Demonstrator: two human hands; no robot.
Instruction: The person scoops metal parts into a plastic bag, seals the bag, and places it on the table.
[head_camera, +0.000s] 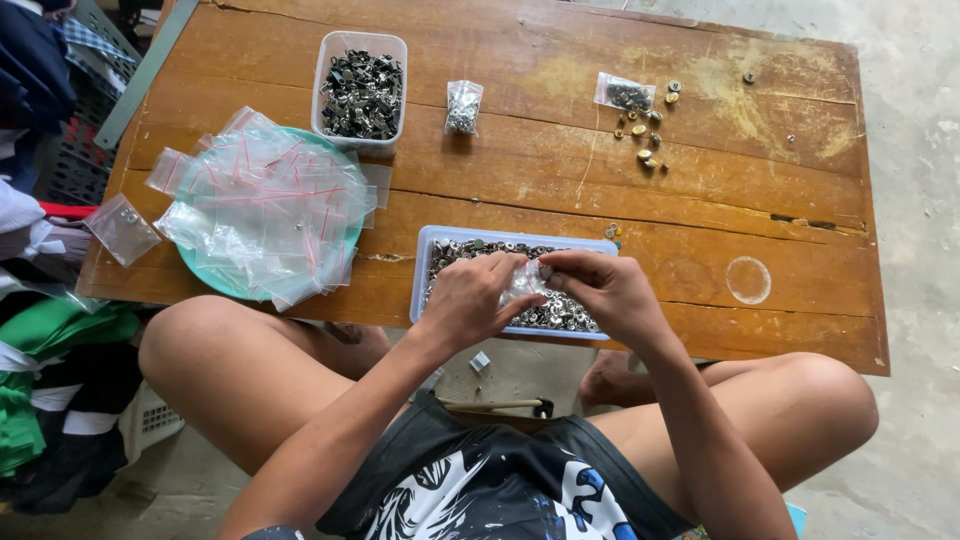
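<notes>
1. Counter (520, 160) carries all items; the person sits at its near edge, knees under it.
2. Long tray (440, 245) at near edge, centre; holds loose metal parts.
3. Left hand (470, 300) and right hand (605, 290) over the tray, fingers (545, 270) meeting on a small bag (522, 283) between them.
4. Plate (205, 272) left of tray, under a heap of empty bags (265, 205).
5. One bag (122, 228) lies left of the plate, at the counter's edge.
6. Tub (362, 88) behind the plate, far side; holds parts.
7. Filled bag (463, 106) just right of tub.
8. Another filled bag (625, 95) further right, loose pieces (648, 135) scattered beside it.
9. Clothes (50, 330) piled left of the counter.
</notes>
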